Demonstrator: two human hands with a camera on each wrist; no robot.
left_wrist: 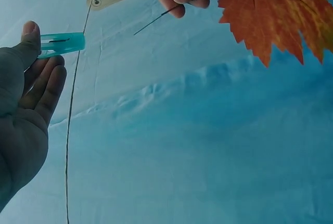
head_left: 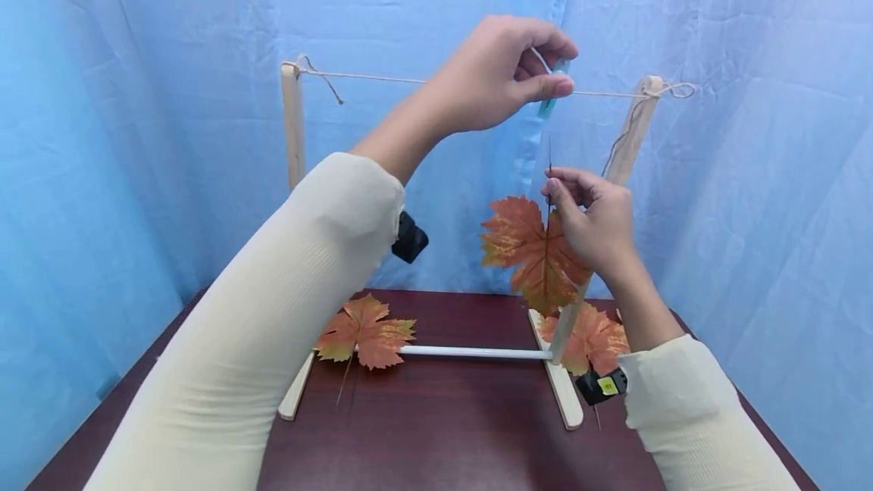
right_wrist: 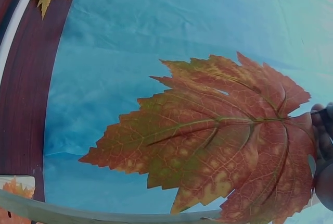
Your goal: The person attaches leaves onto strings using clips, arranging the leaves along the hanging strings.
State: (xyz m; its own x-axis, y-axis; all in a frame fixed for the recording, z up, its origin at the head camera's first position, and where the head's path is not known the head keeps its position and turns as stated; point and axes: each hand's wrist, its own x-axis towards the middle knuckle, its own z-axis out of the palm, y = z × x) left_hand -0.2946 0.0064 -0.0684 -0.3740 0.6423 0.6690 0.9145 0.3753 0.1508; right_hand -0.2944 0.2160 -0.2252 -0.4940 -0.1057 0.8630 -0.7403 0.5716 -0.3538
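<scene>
A teal clothespin (left_wrist: 77,40) is pinched between the thumb and fingers of my left hand (head_left: 501,74), its tip at the thin string (head_left: 368,78). Whether it bites the string cannot be made out. Lower and to the right, my right hand (head_left: 603,214) pinches the dark stem of an orange-red artificial maple leaf (head_left: 525,248). The leaf hangs below those fingers, and the stem's thin end points up toward the clothespin with a gap between. In the right wrist view the leaf (right_wrist: 223,135) fills much of the picture, with the fingertips at its stem end.
The string runs between a left wooden post (head_left: 293,123) and a leaning right post (head_left: 634,131). A white rod (head_left: 477,352) joins their feet. Similar leaves lie at the left (head_left: 368,332) and right (head_left: 593,339) on the dark table (head_left: 464,423). Blue curtains (head_left: 204,135) surround it.
</scene>
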